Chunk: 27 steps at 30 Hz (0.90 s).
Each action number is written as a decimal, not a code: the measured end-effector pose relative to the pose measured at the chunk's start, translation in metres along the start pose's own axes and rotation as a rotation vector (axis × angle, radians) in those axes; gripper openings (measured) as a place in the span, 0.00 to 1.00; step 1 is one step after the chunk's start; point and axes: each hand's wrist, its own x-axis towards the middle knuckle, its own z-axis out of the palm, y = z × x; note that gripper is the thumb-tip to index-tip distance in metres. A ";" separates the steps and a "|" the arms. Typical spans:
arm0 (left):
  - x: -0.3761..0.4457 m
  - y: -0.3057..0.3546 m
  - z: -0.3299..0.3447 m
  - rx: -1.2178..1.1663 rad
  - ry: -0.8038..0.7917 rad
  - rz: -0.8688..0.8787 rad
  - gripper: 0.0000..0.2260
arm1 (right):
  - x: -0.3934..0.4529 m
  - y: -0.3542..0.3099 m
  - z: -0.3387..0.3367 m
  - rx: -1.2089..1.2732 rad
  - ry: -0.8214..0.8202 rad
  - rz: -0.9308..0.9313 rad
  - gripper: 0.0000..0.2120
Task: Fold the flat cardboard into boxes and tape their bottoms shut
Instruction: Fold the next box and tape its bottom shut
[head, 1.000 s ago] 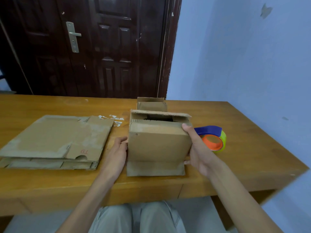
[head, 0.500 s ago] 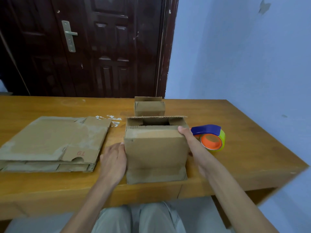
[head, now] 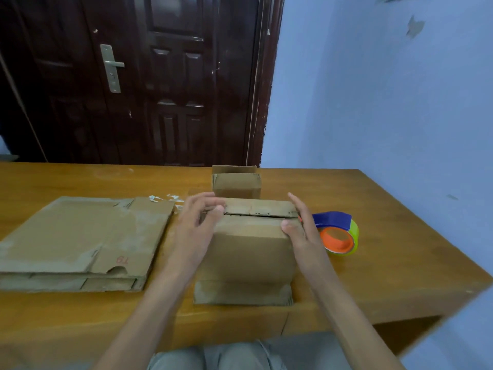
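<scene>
Half a second ago the box's [head: 248,247] top flaps stood open; now they lie folded shut, meeting at a seam. The left hand [head: 196,228] and right hand [head: 298,228], fingers relaxed and straight, press its upper corners on the tabletop [head: 386,276], tape dispenser [head: 337,233] just beside.

Tape roll [head: 338,237] partly behind right hand [head: 298,225].

Bare forearms, no sleeves; grey trousers [head: 240,359] (lap only).
</scene>
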 end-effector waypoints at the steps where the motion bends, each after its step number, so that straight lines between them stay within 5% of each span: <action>1: 0.001 -0.005 0.003 0.032 0.029 0.001 0.07 | 0.001 0.003 0.000 -0.033 0.005 -0.031 0.21; 8: 0.002 -0.024 -0.007 -0.066 -0.110 0.097 0.18 | 0.012 0.021 -0.002 -0.029 0.059 -0.119 0.15; 14: -0.005 -0.022 0.016 -0.190 0.074 -0.005 0.18 | 0.008 0.020 0.007 0.005 0.110 -0.134 0.16; 18: -0.005 -0.021 0.019 -0.242 0.119 -0.016 0.18 | 0.019 0.009 -0.018 -0.056 -0.096 -0.042 0.16; 20: -0.004 -0.024 0.016 -0.234 0.127 -0.027 0.17 | 0.034 0.005 -0.046 -0.312 -0.104 -0.084 0.15; 23: -0.004 -0.025 0.014 -0.195 0.109 -0.002 0.16 | 0.062 0.006 -0.094 -1.110 0.027 -0.217 0.24; 27: -0.004 -0.022 0.017 -0.159 0.133 0.049 0.16 | 0.088 0.023 -0.117 -1.561 -0.308 -0.108 0.32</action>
